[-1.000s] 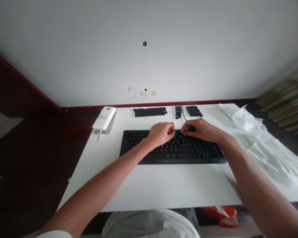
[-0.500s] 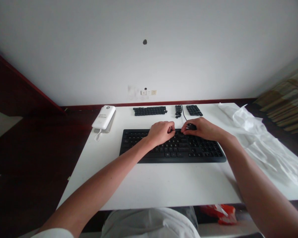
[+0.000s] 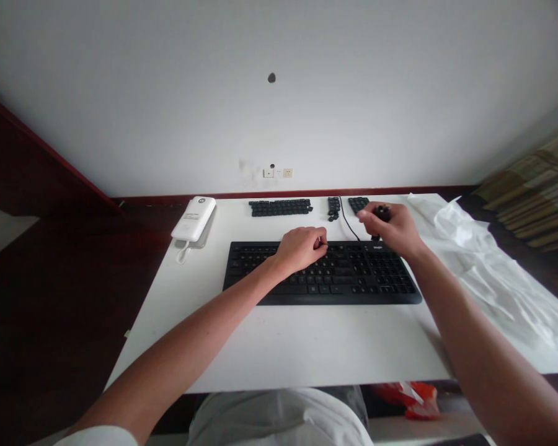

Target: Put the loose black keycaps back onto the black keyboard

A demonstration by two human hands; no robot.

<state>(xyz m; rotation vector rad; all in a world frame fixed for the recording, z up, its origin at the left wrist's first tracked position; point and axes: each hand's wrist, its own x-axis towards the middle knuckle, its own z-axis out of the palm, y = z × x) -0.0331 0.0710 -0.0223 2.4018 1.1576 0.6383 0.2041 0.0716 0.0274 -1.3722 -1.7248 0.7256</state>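
Observation:
The black keyboard point(image 3: 335, 298) lies on the white table, its lower rows and right-hand number block in plain sight. My left hand point(image 3: 302, 248) rests over its upper middle, thumb and fingers pinched together; whatever they hold, if anything, is hidden. Above the keyboard's top right edge is my right hand point(image 3: 393, 229), closed around a small dark object point(image 3: 382, 213) whose kind I cannot make out. Behind the keyboard lie loose black keycaps in groups: a long block point(image 3: 280, 207), a narrow cluster point(image 3: 333, 207) and a block at right point(image 3: 357, 204), partly covered by my right hand.
A white power bank point(image 3: 194, 220) with a short cable sits at the table's left. Crumpled white plastic sheeting point(image 3: 488, 260) covers the right side. The keyboard's black cable point(image 3: 348, 222) runs to the back edge, near a wall with sockets point(image 3: 279, 173).
My right hand has lifted off the keyboard's top edge and moved up and right with the dark object. My left hand has stayed in place.

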